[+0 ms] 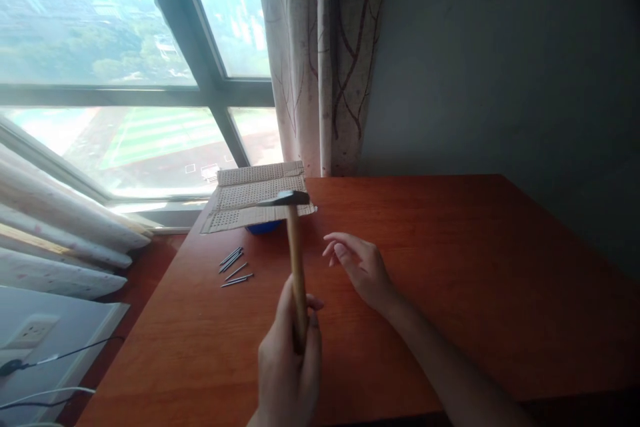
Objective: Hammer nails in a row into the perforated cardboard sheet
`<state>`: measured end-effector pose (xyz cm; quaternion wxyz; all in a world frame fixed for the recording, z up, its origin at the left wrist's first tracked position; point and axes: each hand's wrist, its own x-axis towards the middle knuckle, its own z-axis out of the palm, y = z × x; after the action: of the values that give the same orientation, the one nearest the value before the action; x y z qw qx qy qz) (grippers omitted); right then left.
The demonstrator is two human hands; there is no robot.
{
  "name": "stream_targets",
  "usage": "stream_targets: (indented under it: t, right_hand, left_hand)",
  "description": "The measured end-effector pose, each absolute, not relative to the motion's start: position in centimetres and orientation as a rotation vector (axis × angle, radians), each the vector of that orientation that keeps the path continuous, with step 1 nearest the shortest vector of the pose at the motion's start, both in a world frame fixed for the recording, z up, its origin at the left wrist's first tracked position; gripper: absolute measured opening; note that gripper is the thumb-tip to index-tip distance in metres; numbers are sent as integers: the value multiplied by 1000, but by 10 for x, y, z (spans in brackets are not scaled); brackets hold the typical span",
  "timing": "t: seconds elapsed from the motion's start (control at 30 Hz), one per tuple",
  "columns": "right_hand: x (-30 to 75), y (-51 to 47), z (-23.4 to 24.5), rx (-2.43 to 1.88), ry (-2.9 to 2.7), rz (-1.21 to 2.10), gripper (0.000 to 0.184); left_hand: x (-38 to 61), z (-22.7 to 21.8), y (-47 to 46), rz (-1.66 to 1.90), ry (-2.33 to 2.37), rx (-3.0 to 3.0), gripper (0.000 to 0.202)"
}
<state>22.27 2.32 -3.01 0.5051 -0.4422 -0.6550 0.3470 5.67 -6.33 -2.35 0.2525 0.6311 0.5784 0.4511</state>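
Observation:
My left hand (290, 353) is wrapped round the wooden handle of a hammer (296, 247), which stands upright with its dark metal head at the top. To the right of the handle, my right hand (361, 270) hovers over the table with loosely bent fingers and nothing in them. Several steel nails (235, 267) lie on the table left of the hammer. Behind the hammer head is a sheet of cardboard with rows of holes (260, 180), resting on a blue object (263, 227) that is mostly hidden.
The reddish-brown wooden table (450, 267) reaches back to a curtain (300, 67) and a grey wall (500, 67). A large window (215, 90) is at the left. Below it, cables (65, 355) run from a wall socket (35, 331).

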Motion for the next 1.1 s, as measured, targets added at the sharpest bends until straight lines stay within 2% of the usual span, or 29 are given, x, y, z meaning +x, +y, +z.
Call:
stream_targets:
  t: [0.1,0.23,0.33,0.47,0.73,1.1]
  right_hand:
    - [217,12,-23,-1091,-1342,947,32]
    - [232,11,-23,-1320,-1127,878,36]
    - [267,17,-28,-1409,-1167,853,38]
    - [320,26,-34,-1571,-1271,769,39]
    - [380,43,-51,-1651,-1278,779,39]
    - [390,51,-69,-1657,-1288,842,47]
  left_hand:
    - [77,-25,-54,1058,1414,1995,56]
    - [103,-21,-43,863,1250,2288,64]
    - [109,-12,-26,600,1057,2395,68]
    - [96,-8,16,390,941,2488,34]
    - [59,-50,60,548,1103,2335,25]
    - [58,-51,59,578,1050,2261,25]
